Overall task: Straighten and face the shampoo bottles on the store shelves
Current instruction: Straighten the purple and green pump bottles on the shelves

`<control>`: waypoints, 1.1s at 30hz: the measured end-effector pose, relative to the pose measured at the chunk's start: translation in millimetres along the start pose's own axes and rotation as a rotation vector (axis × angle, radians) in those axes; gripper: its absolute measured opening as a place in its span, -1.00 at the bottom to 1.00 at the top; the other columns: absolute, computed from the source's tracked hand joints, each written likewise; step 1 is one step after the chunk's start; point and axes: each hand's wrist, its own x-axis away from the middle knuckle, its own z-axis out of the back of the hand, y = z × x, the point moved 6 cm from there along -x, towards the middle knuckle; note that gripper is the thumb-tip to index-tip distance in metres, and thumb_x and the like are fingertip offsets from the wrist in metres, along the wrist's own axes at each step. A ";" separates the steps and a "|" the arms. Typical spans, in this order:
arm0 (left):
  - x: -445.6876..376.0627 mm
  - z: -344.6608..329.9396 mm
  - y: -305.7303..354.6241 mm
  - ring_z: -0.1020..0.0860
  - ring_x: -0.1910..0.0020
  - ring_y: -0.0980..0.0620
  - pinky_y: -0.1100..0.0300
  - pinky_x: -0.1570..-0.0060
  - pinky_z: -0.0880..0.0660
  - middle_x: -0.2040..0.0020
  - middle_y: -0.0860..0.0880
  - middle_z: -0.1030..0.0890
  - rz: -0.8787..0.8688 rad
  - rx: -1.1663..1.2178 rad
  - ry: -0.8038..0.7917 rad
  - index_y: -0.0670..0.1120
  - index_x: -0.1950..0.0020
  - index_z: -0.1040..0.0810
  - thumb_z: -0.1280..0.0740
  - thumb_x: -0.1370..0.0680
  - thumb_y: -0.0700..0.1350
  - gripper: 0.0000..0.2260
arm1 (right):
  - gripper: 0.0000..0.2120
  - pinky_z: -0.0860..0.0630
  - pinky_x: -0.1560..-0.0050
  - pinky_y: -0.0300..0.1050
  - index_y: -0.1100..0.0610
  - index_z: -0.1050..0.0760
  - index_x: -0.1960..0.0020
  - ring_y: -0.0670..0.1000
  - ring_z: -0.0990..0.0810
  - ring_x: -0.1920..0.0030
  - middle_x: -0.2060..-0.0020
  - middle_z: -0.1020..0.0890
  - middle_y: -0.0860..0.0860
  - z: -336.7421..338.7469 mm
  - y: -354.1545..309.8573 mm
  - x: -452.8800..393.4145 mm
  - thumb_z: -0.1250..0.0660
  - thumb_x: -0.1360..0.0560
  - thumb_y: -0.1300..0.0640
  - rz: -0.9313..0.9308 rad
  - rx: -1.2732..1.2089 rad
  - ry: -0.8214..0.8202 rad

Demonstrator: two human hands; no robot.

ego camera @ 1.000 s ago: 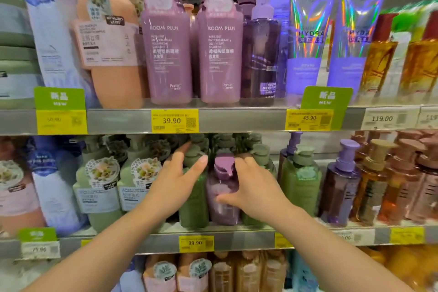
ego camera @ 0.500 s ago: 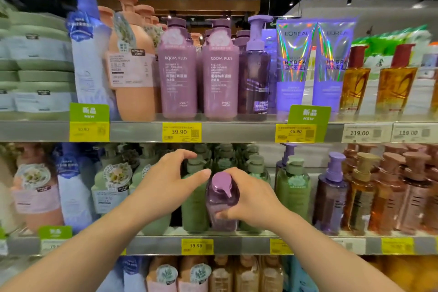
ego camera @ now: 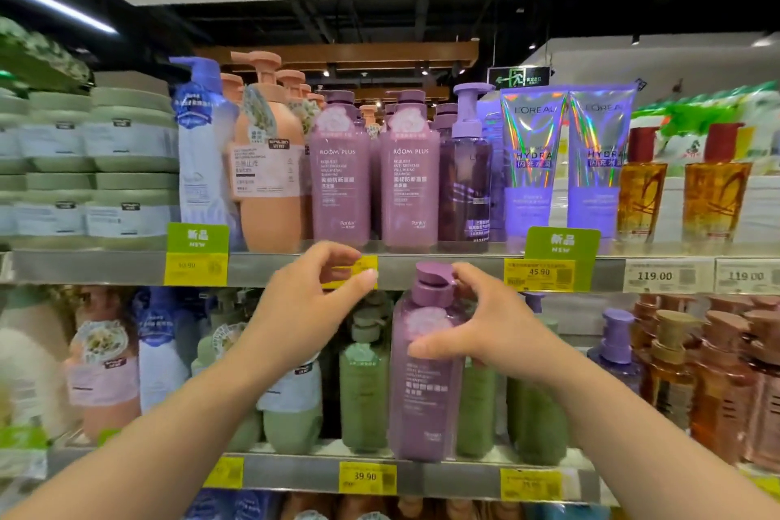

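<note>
Right hand [ego camera: 485, 334] gripping, left hand [ego camera: 304, 317] raised, loosely curled

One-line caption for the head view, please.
Right hand grips a mauve pump-top shampoo bottle in front of green bottles; left hand hovers empty below two matching mauve bottles.

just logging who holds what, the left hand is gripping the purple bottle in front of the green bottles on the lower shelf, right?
Not quite: the head view shows the right hand with its grip on the purple bottle, in front of the green bottles on the lower shelf. The left hand hangs beside it, holding nothing.
</note>
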 end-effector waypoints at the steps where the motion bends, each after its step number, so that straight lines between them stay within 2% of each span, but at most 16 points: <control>1: -6.5 8.7 5.5 -0.58 0.08 0.33 0.38 0.10 -0.44 0.07 0.18 -0.65 -0.026 0.008 0.048 0.10 -0.02 -0.57 -0.44 -0.48 0.05 -0.84 | -0.40 -0.57 0.23 -0.09 -0.07 -0.54 -0.06 -0.10 -0.59 0.17 0.03 -0.70 -0.09 3.5 -6.6 -2.4 -0.70 -0.10 -0.08 0.010 -0.028 0.002; 3: -19.5 23.9 13.8 -0.57 0.07 0.31 0.38 0.08 -0.45 0.05 0.15 -0.65 -0.052 0.040 0.112 0.06 -0.06 -0.58 -0.44 -0.48 0.05 -0.81 | -0.37 -0.59 0.34 0.00 -0.08 -0.55 -0.09 -0.04 -0.60 0.23 0.01 -0.71 -0.01 10.2 -20.7 -8.1 -0.70 -0.08 -0.07 0.028 -0.067 0.002; 5: -32.1 32.3 19.1 -0.58 0.03 0.25 0.28 -0.01 -0.50 0.01 0.13 -0.65 -0.069 0.066 0.127 0.05 -0.08 -0.57 -0.44 -0.48 0.06 -0.78 | -0.32 -0.67 0.21 0.18 -0.11 -0.55 -0.12 0.08 -0.69 0.13 -0.03 -0.71 0.00 17.4 -35.0 -13.2 -0.69 -0.05 -0.07 0.047 -0.099 0.012; 8: -45.6 29.5 28.3 -0.59 -0.05 0.19 0.11 -0.14 -0.53 -0.04 0.13 -0.63 -0.117 0.047 0.091 0.06 -0.11 -0.55 -0.44 -0.48 0.11 -0.73 | -0.34 -0.55 0.40 -0.06 -0.14 -0.55 -0.15 -0.03 -0.62 0.28 -0.02 -0.71 0.01 28.2 -52.0 -19.3 -0.66 -0.07 -0.03 0.062 -0.128 0.018; 9: -48.5 26.4 32.0 -0.58 -0.06 0.19 0.07 -0.16 -0.53 -0.05 0.15 -0.63 -0.133 0.045 0.076 0.07 -0.11 -0.54 -0.43 -0.48 0.13 -0.73 | -0.35 -0.55 0.41 -0.08 -0.14 -0.56 -0.14 -0.03 -0.62 0.29 -0.02 -0.71 0.02 31.9 -55.6 -21.8 -0.66 -0.08 -0.01 0.059 -0.147 0.019; 12: -54.5 15.1 43.5 -0.57 -0.06 0.25 0.11 -0.15 -0.53 -0.05 0.19 -0.62 -0.166 0.051 0.042 0.11 -0.12 -0.54 -0.42 -0.47 0.17 -0.72 | -0.30 -0.67 0.14 0.23 -0.12 -0.57 -0.16 0.15 -0.72 0.06 -0.04 -0.72 0.04 44.8 -61.8 -27.2 -0.67 -0.04 -0.02 0.053 -0.196 0.047; 13: -55.9 10.7 47.5 -0.57 -0.04 0.28 0.15 -0.13 -0.53 -0.05 0.19 -0.62 -0.174 0.058 0.028 0.11 -0.12 -0.54 -0.41 -0.48 0.17 -0.72 | -0.29 -0.67 0.22 0.16 -0.12 -0.57 -0.17 0.13 -0.71 0.10 -0.04 -0.72 0.04 49.4 -63.8 -27.7 -0.66 -0.03 -0.05 0.054 -0.191 0.061; 15: -57.2 1.3 54.9 -0.56 0.01 0.33 0.26 -0.03 -0.51 -0.05 0.20 -0.62 -0.188 0.075 -0.009 0.11 -0.14 -0.53 -0.39 -0.49 0.16 -0.73 | -0.29 -0.47 0.47 -0.13 -0.13 -0.58 -0.15 -0.02 -0.62 0.28 0.02 -0.71 0.00 57.4 -66.4 -27.4 -0.64 0.00 -0.10 0.045 -0.175 0.086; 16: -57.7 -3.3 58.3 -0.56 0.03 0.35 0.32 0.04 -0.49 -0.05 0.20 -0.62 -0.196 0.085 -0.026 0.11 -0.15 -0.53 -0.39 -0.50 0.16 -0.73 | -0.30 -0.39 0.50 -0.19 -0.13 -0.58 -0.14 -0.07 -0.58 0.32 0.06 -0.71 -0.03 61.1 -67.0 -26.8 -0.63 -0.01 -0.10 0.039 -0.171 0.098; 18: -60.4 -11.1 64.1 -0.56 0.04 0.36 0.37 0.07 -0.46 -0.05 0.19 -0.62 -0.211 0.109 -0.048 0.10 -0.16 -0.53 -0.38 -0.51 0.15 -0.73 | -0.34 -0.36 0.53 -0.21 -0.11 -0.59 -0.13 -0.11 -0.56 0.36 0.12 -0.69 -0.07 67.4 -66.6 -24.9 -0.64 -0.05 -0.05 0.034 -0.169 0.106; 20: -65.7 -17.3 69.0 -0.56 0.01 0.35 0.35 0.00 -0.49 -0.06 0.19 -0.62 -0.222 0.134 -0.056 0.09 -0.17 -0.54 -0.39 -0.51 0.13 -0.72 | -0.38 -0.36 0.53 -0.20 -0.10 -0.59 -0.12 -0.09 -0.55 0.37 0.16 -0.67 -0.08 72.1 -65.4 -21.4 -0.64 -0.08 -0.01 0.027 -0.166 0.117; 23: -76.3 -26.4 76.4 -0.56 -0.03 0.32 0.25 -0.08 -0.52 -0.09 0.19 -0.62 -0.233 0.125 -0.052 0.08 -0.19 -0.55 -0.40 -0.50 0.14 -0.69 | -0.34 -0.33 0.55 -0.20 -0.07 -0.59 -0.13 -0.05 -0.49 0.39 0.26 -0.65 -0.14 78.8 -60.1 -16.8 -0.64 -0.05 -0.04 0.012 -0.155 0.129; 26: -86.0 -35.4 91.4 -0.54 0.04 0.34 0.22 -0.03 -0.54 -0.12 0.16 -0.61 -0.285 0.039 -0.033 0.06 -0.24 -0.54 -0.41 -0.49 0.13 -0.64 | -0.29 -0.31 0.56 -0.23 -0.05 -0.58 -0.15 -0.07 -0.50 0.41 0.25 -0.68 -0.13 86.1 -54.6 -12.0 -0.63 -0.01 -0.06 -0.001 -0.154 0.151; 28: -93.0 -40.0 106.5 -0.59 0.11 0.23 0.12 -0.02 -0.56 -0.17 0.12 -0.60 -0.328 -0.017 -0.015 0.02 -0.28 -0.53 -0.41 -0.50 0.11 -0.61 | -0.30 -0.30 0.56 -0.23 -0.03 -0.58 -0.14 -0.09 -0.52 0.42 0.22 -0.70 -0.10 92.8 -53.5 -8.1 -0.63 -0.01 -0.04 0.001 -0.146 0.172; 30: -103.7 -46.2 119.0 -0.62 0.05 0.06 0.03 -0.05 -0.56 -0.22 0.06 -0.58 -0.350 -0.068 -0.015 -0.02 -0.34 -0.49 -0.41 -0.49 0.11 -0.54 | -0.35 -0.30 0.56 -0.21 -0.01 -0.58 -0.13 -0.10 -0.53 0.41 0.24 -0.70 -0.12 100.2 -52.0 -3.7 -0.64 -0.06 0.00 -0.004 -0.144 0.189; 33: -121.4 -60.2 128.6 -0.65 0.06 -0.06 -0.02 0.01 -0.59 -0.17 0.05 -0.57 -0.320 -0.098 -0.056 -0.06 -0.37 -0.40 -0.39 -0.47 0.11 -0.48 | -0.37 -0.31 0.55 -0.21 0.00 -0.58 -0.11 -0.06 -0.56 0.36 0.20 -0.72 -0.07 111.8 -47.5 1.4 -0.62 -0.06 -0.05 -0.009 -0.147 0.217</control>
